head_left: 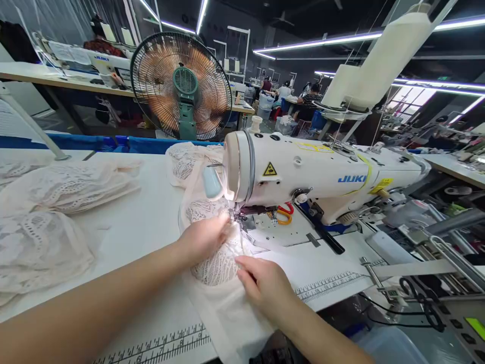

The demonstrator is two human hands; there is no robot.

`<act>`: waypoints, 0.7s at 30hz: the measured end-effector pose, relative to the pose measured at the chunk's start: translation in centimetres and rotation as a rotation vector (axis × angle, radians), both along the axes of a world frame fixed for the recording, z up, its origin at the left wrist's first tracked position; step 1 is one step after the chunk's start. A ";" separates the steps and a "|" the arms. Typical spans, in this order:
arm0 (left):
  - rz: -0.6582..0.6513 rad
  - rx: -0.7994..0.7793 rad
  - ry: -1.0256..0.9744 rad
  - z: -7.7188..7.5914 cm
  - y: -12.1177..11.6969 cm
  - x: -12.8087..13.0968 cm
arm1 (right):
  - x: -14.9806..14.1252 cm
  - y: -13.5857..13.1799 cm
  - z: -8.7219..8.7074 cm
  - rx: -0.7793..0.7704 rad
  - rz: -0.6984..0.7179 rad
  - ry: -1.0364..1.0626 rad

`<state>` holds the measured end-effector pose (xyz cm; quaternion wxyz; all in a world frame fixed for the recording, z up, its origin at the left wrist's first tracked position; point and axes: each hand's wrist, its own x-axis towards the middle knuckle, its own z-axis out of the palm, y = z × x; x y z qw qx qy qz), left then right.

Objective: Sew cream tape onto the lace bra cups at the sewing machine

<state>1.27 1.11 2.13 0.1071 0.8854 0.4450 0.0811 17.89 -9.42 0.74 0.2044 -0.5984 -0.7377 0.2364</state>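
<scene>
A white JUKI sewing machine point(322, 174) stands on the white table point(151, 222). A pale lace garment piece point(217, 263) lies under its needle point(235, 215). My left hand point(204, 237) rests on the lace just left of the needle, fingers curled down and pressing the fabric by the presser foot. My right hand point(265, 285) lies in front of the needle at the lace's near edge, its fingers closed and pinching the fabric. More of the same lace trails behind the machine head point(189, 162).
A pile of lace pieces point(49, 217) lies at the table's left. An orange-bladed standing fan point(182, 86) is behind the table. Orange-handled scissors point(282, 215) rest on the machine bed. Thread cones point(375, 65) rise at the right. Other people work at far tables.
</scene>
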 end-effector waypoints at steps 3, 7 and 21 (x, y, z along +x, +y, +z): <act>-0.044 0.048 0.114 0.3 -0.4 0.3 | 0.0 0.2 0.3 -0.089 0.006 -0.122; -0.081 0.109 0.229 0.3 -0.6 0.4 | 0.0 0.7 1.2 -0.175 0.034 -0.192; -0.077 0.050 0.238 -0.3 1.0 0.6 | 0.6 2.7 2.8 -0.342 0.078 -0.213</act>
